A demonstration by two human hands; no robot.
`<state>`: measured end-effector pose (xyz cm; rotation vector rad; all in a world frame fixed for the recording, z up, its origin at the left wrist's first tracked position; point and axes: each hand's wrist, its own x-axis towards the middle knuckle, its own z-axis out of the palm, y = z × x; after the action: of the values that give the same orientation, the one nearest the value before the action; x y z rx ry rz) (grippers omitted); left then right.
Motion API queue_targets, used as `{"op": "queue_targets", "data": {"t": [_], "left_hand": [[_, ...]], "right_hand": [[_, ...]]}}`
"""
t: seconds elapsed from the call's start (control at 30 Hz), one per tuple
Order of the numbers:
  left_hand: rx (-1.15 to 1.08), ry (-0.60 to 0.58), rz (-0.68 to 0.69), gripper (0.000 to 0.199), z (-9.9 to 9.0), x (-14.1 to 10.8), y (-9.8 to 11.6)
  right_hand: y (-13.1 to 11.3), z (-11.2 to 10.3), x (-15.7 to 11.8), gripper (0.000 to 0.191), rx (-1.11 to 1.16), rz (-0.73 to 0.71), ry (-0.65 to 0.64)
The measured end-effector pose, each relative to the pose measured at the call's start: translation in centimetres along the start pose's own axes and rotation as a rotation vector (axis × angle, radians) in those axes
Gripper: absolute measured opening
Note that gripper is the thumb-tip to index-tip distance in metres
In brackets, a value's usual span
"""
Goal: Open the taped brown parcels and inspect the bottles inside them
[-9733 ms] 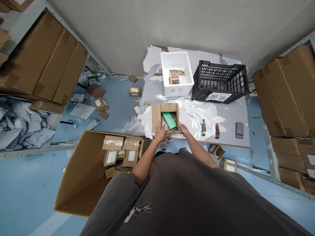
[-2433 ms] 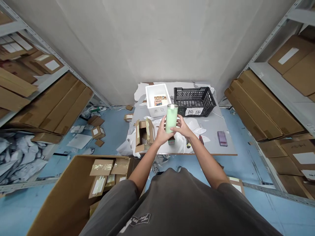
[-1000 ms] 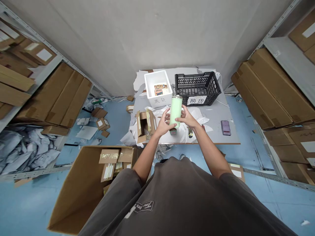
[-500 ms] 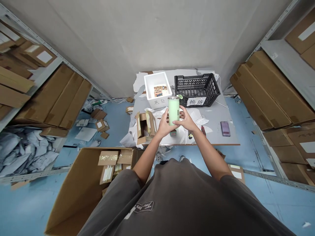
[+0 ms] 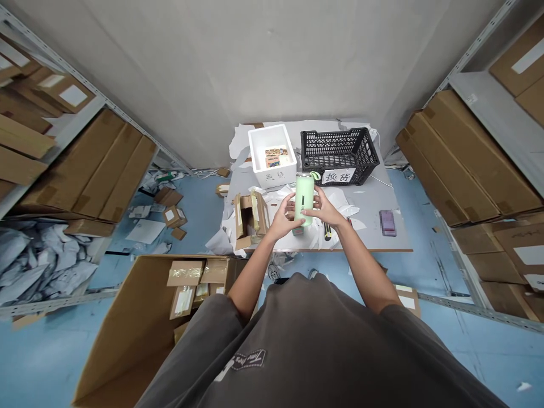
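A light green tumbler [image 5: 304, 195] with a silver-rimmed lid and a green strap stands slightly tilted between my two hands above the table. My right hand [image 5: 328, 211] grips its right side, the thumb across the front below dark lettering. Against the left side lie the curled fingers of my left hand [image 5: 281, 220]. Beneath the tumbler a small green box [image 5: 298, 231] shows in part. An opened cardboard box [image 5: 260, 218] sits left of my left hand. A yellow and black box cutter [image 5: 327, 231] lies just below my right hand.
Behind the hands stand a white foam box [image 5: 274, 177] holding small packets and a black plastic crate [image 5: 361, 170] with a paper label. A blurred purple item [image 5: 387, 222] lies on the right. A large carton [image 5: 123, 317] of parcels stands lower left; loaded shelves flank both sides.
The tumbler has turned, bringing its lettering to the front and the strap to the right. It has moved slightly right and down. Both hands stay on it.
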<state>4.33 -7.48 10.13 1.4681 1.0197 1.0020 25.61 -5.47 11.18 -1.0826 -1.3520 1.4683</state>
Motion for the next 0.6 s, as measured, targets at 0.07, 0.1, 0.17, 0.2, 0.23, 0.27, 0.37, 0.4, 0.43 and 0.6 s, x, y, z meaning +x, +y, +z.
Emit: {"op": "queue_targets", "data": {"t": [0.07, 0.1, 0.17, 0.2, 0.23, 0.27, 0.37, 0.4, 0.43, 0.6], "left_hand": [[0.008, -0.039, -0.003, 0.109, -0.4, -0.2, 0.0], [0.018, -0.058, -0.011, 0.108, -0.8, -0.1, 0.1], [0.051, -0.063, -0.017, 0.103, -2.0, 0.3, 0.6], [0.073, -0.049, -0.005, 0.098, -2.7, 0.7, 1.0], [0.099, -0.034, 0.016, 0.093, -3.5, 1.1, 1.5], [0.128, -0.033, 0.046, 0.088, -4.4, 1.7, 2.1], [0.237, -0.194, 0.141, 0.076, -6.8, 3.5, 3.9], [0.278, -0.276, 0.158, 0.073, -7.4, 4.0, 4.5], [0.315, -0.354, 0.165, 0.069, -8.0, 4.4, 4.9], [0.418, -0.551, 0.124, 0.056, -10.1, 5.0, 5.5]], "right_hand": [[0.5, 0.0, 0.0, 0.126, 0.002, 0.003, -0.002], [0.8, 0.0, 0.0, 0.127, -0.011, 0.008, 0.007], [1.2, 0.0, -0.1, 0.127, -0.057, 0.018, 0.012], [1.4, 0.0, -0.2, 0.127, -0.084, 0.019, -0.003], [1.5, 0.1, -0.4, 0.125, -0.110, 0.014, -0.029], [1.6, 0.2, -0.5, 0.122, -0.131, 0.007, -0.063], [2.0, 0.8, -1.0, 0.116, -0.174, -0.006, -0.170], [2.2, 1.0, -1.1, 0.115, -0.178, 0.000, -0.200], [2.5, 1.2, -1.3, 0.115, -0.175, 0.010, -0.229], [5.6, 0.9, -1.3, 0.118, -0.072, 0.077, -0.380]]}}
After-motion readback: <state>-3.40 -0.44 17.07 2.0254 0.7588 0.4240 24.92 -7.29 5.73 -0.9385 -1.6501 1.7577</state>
